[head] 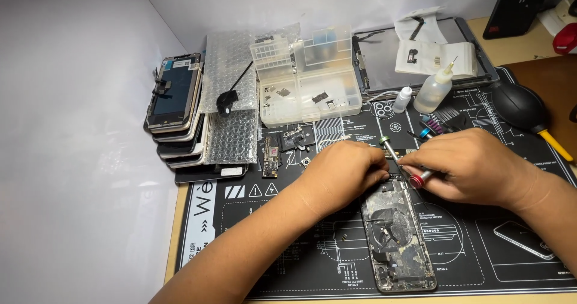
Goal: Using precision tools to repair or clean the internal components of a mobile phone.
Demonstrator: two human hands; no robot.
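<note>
1. Nearest to the camera lay the opened phone body (398, 238), without its screen, on the black work mat (469, 262), its far end under both hands.
2. The right hand (475, 166) was closed around a small screwdriver (401, 163), whose red collar showed beside the fingers and whose round cap pointed to the far left.
3. The left hand (345, 169) rested at the far left corner of the phone body, with its fingers curled; whether they pinched some small part I could not tell, because the fingertips were hidden.
4. By my judgement, the step in hand was work on a screw or small part at the far end of the phone body; the next move would call for a steady tip and a still phone.
5. The tip of the screwdriver was between the two hands, just at the phone's far edge, very near the left fingertips.
6. Farther away stood a clear parts box (309, 79) and a small squeeze bottle (434, 89); a stack of phone screens (177, 112) lay at the far left and a black air blower (522, 107) at the far right.
</note>
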